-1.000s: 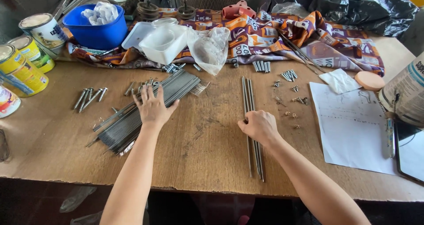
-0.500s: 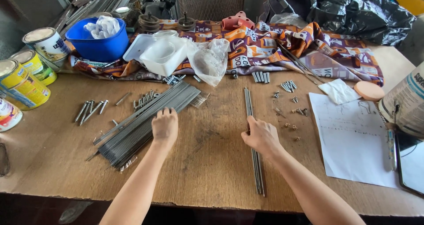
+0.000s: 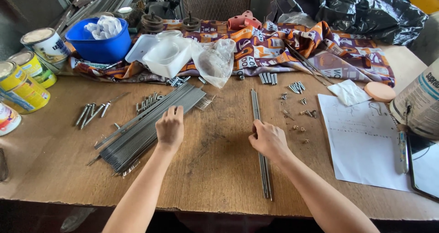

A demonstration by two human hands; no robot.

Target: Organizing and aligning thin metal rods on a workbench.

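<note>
Tabletop [image 3: 219, 178] | my left hand [image 3: 170, 128] flat, fingers together, resting on rod pile [image 3: 137, 132] lying left of centre | my right hand [image 3: 270, 139] with fingers curled onto rod bundle [image 3: 257, 109] at centre, grip not visible | screws [image 3: 295, 87], paper [image 3: 366, 146] to the right

Four paint cans [image 3: 27, 73], one blue bowl [image 3: 101, 45], two hands [image 3: 170, 128], one paper sheet [image 3: 363, 141]

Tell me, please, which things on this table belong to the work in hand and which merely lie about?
In hand: left hand on rod pile; right hand on rod row.
Lying about: blue bowl, tins, paper sheet, patterned cloth.
</note>
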